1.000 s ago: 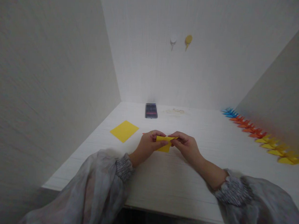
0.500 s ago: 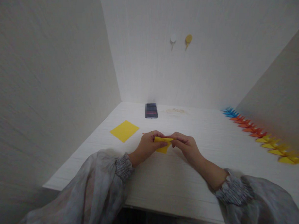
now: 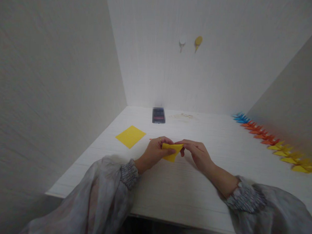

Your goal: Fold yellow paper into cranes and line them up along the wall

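A folded piece of yellow origami paper (image 3: 169,156) is held up just over the white table, near its middle. My left hand (image 3: 154,151) is closed on the paper, its thumb lying across the near face and its other fingers behind. At the paper's upper right corner, my right hand (image 3: 197,153) grips the edge, fingertips at the back and partly hidden. A flat yellow square sheet (image 3: 131,136) lies to the left of my hands. A small orange bit (image 3: 150,139) peeks out beside my left hand.
Folded paper cranes line the right side of the table: blue (image 3: 240,117), orange-red (image 3: 260,132) and yellow (image 3: 290,155). A dark, blurred-out device (image 3: 158,115) lies near the back wall. White (image 3: 182,40) and yellow (image 3: 198,40) hooks are on that wall.
The paper's upper flap has opened up, so more of its near face shows. My right fingers have straightened a little, and the thumb has dropped lower. My left hand stays nearly in place.
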The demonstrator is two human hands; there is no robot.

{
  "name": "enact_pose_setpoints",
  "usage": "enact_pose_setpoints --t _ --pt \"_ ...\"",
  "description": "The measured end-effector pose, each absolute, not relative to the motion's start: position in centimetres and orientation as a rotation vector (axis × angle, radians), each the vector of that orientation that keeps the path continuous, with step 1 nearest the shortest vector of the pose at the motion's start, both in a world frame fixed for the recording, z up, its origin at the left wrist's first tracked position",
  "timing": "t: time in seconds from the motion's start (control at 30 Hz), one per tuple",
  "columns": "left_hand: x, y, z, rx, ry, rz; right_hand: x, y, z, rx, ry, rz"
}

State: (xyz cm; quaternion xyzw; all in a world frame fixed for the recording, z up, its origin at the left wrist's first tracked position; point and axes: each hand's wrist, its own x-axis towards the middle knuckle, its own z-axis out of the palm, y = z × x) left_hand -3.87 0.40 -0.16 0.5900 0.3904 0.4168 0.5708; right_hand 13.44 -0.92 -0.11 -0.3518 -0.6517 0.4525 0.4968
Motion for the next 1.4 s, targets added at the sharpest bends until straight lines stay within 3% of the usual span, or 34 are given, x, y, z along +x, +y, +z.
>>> enact_pose_setpoints --t 1.4 --pt "-3.7 0.4 -0.8 1.443 0.941 0.981 12.0 -0.8 -0.4 -1.232 -1.566 0.924"
